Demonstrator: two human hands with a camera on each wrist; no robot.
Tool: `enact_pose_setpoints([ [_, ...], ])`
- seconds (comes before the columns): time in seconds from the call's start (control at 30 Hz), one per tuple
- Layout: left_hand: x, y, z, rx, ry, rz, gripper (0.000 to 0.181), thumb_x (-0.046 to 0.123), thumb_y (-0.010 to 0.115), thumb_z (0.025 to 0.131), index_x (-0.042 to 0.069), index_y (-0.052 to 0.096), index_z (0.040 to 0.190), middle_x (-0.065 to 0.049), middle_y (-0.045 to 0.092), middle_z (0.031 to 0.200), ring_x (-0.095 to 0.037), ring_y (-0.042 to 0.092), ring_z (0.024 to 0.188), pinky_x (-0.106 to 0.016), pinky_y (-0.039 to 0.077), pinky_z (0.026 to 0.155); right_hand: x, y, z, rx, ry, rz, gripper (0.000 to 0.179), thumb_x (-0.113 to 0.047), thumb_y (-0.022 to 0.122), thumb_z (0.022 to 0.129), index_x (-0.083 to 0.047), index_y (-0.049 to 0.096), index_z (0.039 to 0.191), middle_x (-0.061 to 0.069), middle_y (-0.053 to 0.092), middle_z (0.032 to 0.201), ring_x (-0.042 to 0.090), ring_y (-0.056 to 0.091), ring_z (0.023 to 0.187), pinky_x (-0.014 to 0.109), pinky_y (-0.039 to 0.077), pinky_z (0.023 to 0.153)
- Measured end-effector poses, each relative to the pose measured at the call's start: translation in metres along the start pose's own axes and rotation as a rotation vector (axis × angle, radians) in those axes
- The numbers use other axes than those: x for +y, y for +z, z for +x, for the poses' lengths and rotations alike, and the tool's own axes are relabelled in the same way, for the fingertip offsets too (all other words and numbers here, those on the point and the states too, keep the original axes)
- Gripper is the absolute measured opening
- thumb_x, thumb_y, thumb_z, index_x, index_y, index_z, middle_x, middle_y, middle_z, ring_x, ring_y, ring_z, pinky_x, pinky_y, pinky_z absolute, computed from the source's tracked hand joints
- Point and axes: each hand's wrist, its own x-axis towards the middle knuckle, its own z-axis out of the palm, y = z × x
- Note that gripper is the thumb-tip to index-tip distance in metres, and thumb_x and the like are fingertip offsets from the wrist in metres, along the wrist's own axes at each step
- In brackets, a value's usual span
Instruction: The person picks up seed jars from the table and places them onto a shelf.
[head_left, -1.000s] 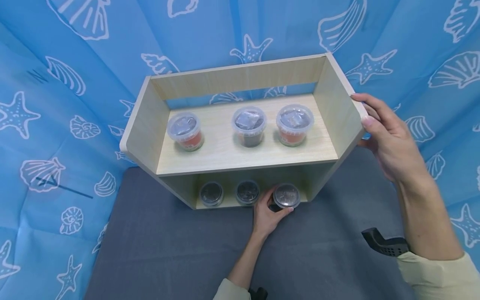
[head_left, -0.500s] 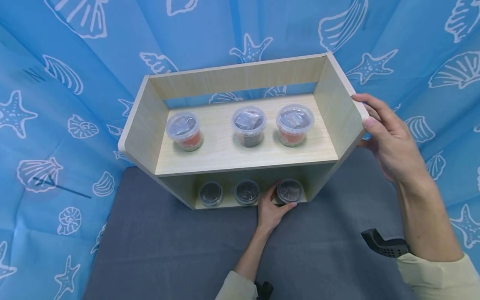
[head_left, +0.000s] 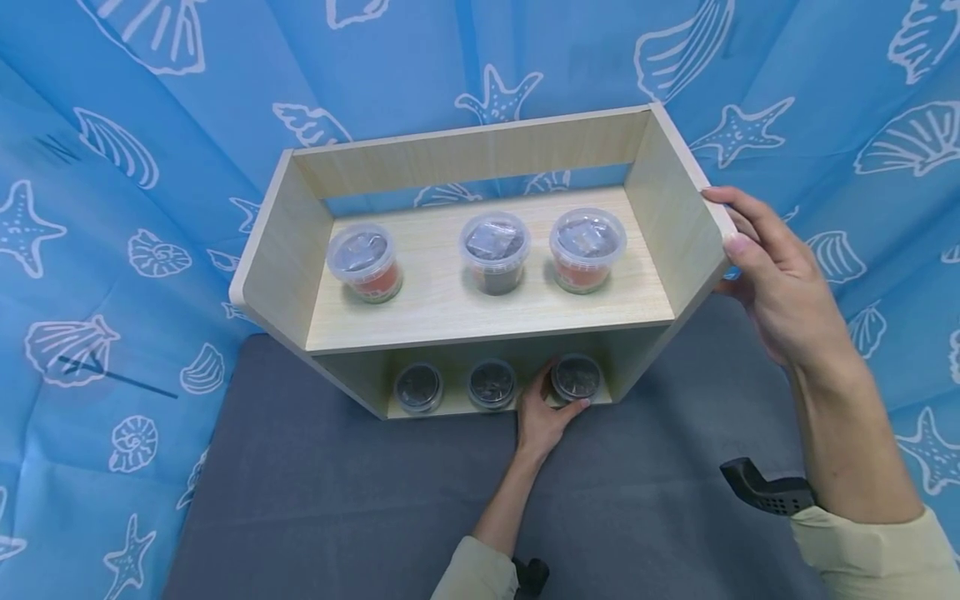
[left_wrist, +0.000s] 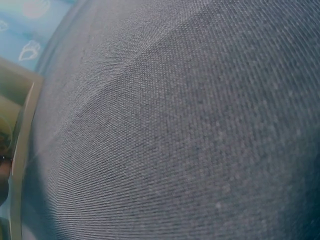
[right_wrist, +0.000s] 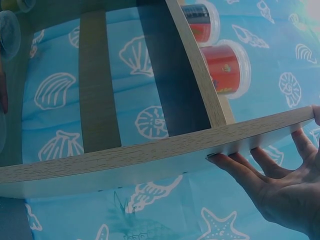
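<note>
In the head view my left hand (head_left: 542,423) holds a round lidded plastic tub (head_left: 576,377) at the right end of the lower shelf, thumb at its front and fingers along its left side. My right hand (head_left: 783,287) grips the edge of the right side panel (head_left: 675,183) of a light wooden two-tier shelf (head_left: 480,337). The right wrist view shows the right hand's fingers (right_wrist: 245,175) against the outside of that panel. In the left wrist view only a small bit of the left hand shows at the left edge.
Two more tubs, a left one (head_left: 418,387) and a middle one (head_left: 491,384), stand on the lower shelf. Above them are a left red tub (head_left: 375,271), a dark tub (head_left: 495,262) and a right red tub (head_left: 583,258). Grey cloth (head_left: 337,500) covers the table; a blue shell-patterned curtain (head_left: 420,67) hangs behind.
My left hand has slid the tub back and slightly right, further onto the lower shelf; in the last half second it has barely moved. My right hand keeps its grip on the panel.
</note>
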Motion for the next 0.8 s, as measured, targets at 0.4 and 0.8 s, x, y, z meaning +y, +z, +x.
enact_pose_setpoints([
  [0.4,0.003,-0.003,-0.003,-0.041,-0.031,0.015,0.089,0.013,0.087,0.076,0.008,0.038,0.151,-0.011,0.044,0.149,-0.021,0.043,0.138,-0.028,0.036,0.110,0.003,0.004,-0.001,0.034,0.021,-0.024,0.044,-0.011,0.045,0.105,-0.014,0.046,0.149,0.011,0.036,0.149,0.026,0.041,0.119,0.024,0.047,0.080],
  [0.8,0.014,-0.020,-0.023,-0.082,0.031,0.058,0.089,0.015,0.085,0.079,0.013,0.036,0.153,-0.006,0.042,0.151,-0.022,0.042,0.138,-0.039,0.039,0.110,0.015,0.008,-0.020,0.130,0.032,-0.119,0.052,-0.012,0.051,0.104,-0.018,0.039,0.154,0.009,0.036,0.156,0.022,0.043,0.131,0.014,0.048,0.086],
])
